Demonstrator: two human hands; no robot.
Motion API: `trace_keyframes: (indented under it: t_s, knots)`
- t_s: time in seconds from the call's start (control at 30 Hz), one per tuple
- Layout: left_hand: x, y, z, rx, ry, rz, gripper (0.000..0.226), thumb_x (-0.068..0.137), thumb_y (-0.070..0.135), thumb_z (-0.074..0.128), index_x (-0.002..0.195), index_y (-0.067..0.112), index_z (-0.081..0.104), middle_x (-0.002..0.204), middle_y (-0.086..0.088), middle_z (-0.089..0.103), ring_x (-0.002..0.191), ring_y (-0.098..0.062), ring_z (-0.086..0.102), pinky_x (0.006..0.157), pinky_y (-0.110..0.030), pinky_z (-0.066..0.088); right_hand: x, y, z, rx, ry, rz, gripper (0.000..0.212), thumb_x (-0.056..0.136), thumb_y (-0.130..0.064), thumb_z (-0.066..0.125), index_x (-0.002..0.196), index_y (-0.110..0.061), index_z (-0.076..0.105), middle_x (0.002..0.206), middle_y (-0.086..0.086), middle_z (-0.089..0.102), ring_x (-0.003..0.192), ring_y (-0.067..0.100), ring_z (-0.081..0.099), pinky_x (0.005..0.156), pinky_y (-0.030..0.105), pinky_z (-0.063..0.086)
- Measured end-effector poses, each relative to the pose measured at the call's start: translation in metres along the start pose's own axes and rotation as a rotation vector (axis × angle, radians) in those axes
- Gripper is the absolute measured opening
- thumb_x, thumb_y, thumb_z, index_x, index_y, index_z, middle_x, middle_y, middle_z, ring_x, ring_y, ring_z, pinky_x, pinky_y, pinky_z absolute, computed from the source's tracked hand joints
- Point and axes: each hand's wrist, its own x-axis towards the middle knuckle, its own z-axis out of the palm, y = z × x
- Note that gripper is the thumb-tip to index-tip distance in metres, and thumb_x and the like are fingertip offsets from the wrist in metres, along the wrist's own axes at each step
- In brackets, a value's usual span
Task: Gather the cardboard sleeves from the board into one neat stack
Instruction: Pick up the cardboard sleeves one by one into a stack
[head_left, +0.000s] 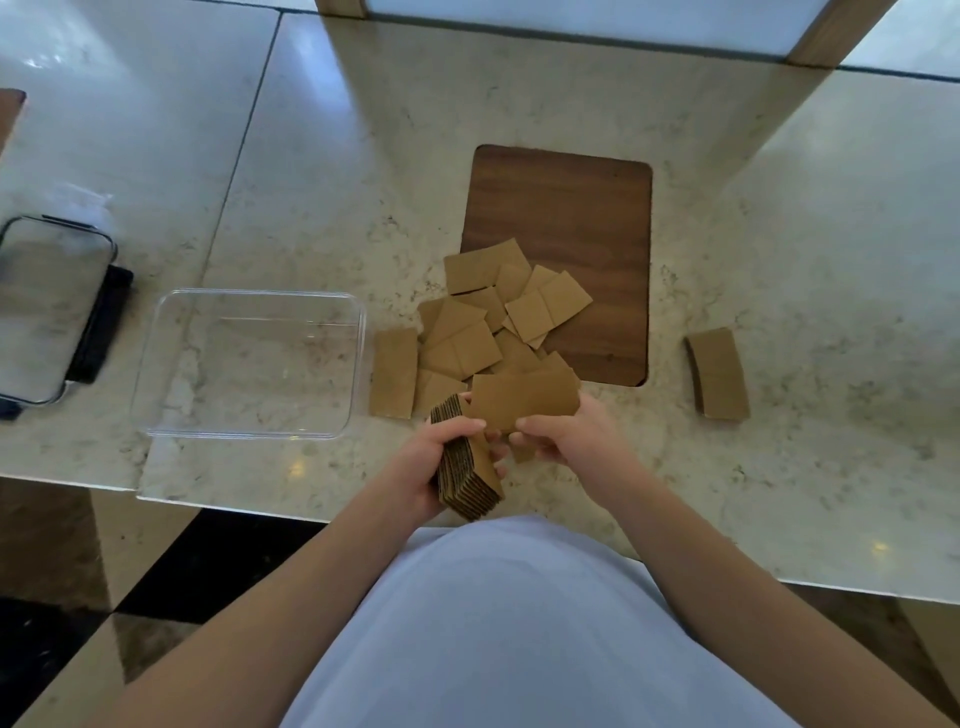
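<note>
A pale marble counter (519, 130) fills most of the view, seen from above by a person standing at its near edge. Toward the left end of the counter sits an empty clear plastic container (249, 364), and beyond it, at the far left edge, lies its clear lid (49, 306) with a dark rim. A dark wooden board (566, 218) lies near the middle of the counter. A loose pile of cardboard sleeves (488, 322) spreads over the board's near left corner and spills onto the counter between the board and the container. A small separate pile of sleeves (719, 374) rests on the counter just right of the board's near right corner. Above the counter's near edge, the left hand (421, 467) is wrapped around a thick stack of sleeves (467, 467), thumb on top, fingers underneath. The right hand (566, 436) pinches a single flat sleeve (524, 400) between thumb and fingers, just beside the stack's top.
</note>
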Motion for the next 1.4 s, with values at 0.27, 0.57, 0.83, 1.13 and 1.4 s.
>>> trace_keyframes:
  t_s: [0.27,0.57,0.83,1.13,1.4]
  knots:
    - [0.001,0.000,0.004,-0.034,0.064,0.264,0.056,0.078,0.000,0.070,0.129,0.018,0.056,0.096,-0.020,0.071,0.077,-0.034,0.072,0.064,-0.045,0.063,0.002,0.007,0.018,0.192,0.115,0.294,0.023,0.088,-0.021,0.077,0.105,-0.009,0.069,0.076,0.003,0.077,0.050,0.007,0.065,0.041,0.020,0.047]
    - [0.005,0.001,0.012,0.090,0.094,0.413,0.050,0.078,0.001,0.074,0.117,0.029,0.064,0.086,-0.012,0.058,0.066,-0.029,0.063,0.063,-0.044,0.060,-0.002,0.017,0.024,0.370,-0.043,0.493,0.014,0.091,-0.020,0.070,0.086,-0.006,0.072,0.068,0.000,0.073,0.044,0.004,0.057,0.038,0.018,0.044]
    - [-0.007,0.004,0.003,-0.169,-0.308,0.053,0.081,0.081,0.029,0.084,0.150,0.010,0.047,0.122,-0.022,0.067,0.095,-0.033,0.069,0.081,-0.047,0.060,0.005,-0.008,-0.012,0.350,-0.243,0.148,0.031,0.085,-0.019,0.078,0.108,-0.005,0.064,0.071,0.004,0.067,0.051,0.006,0.054,0.048,0.014,0.047]
    - [-0.006,0.000,0.008,-0.081,-0.371,-0.243,0.056,0.094,0.038,0.071,0.138,0.005,0.062,0.126,-0.027,0.066,0.110,-0.046,0.065,0.093,-0.060,0.052,0.015,-0.043,-0.002,-0.832,-0.436,-0.043,0.057,0.068,-0.040,0.093,0.109,-0.022,0.060,0.104,-0.002,0.070,0.094,0.018,0.069,0.082,0.036,0.058]
    - [-0.019,-0.005,-0.015,-0.241,-0.500,-0.015,0.045,0.098,0.024,0.062,0.137,0.003,0.058,0.122,-0.022,0.063,0.100,-0.032,0.064,0.088,-0.046,0.054,0.034,-0.057,0.028,-0.805,-0.367,-0.113,0.077,0.059,-0.075,0.080,0.117,-0.030,0.058,0.109,-0.012,0.066,0.099,0.009,0.065,0.078,0.028,0.053]
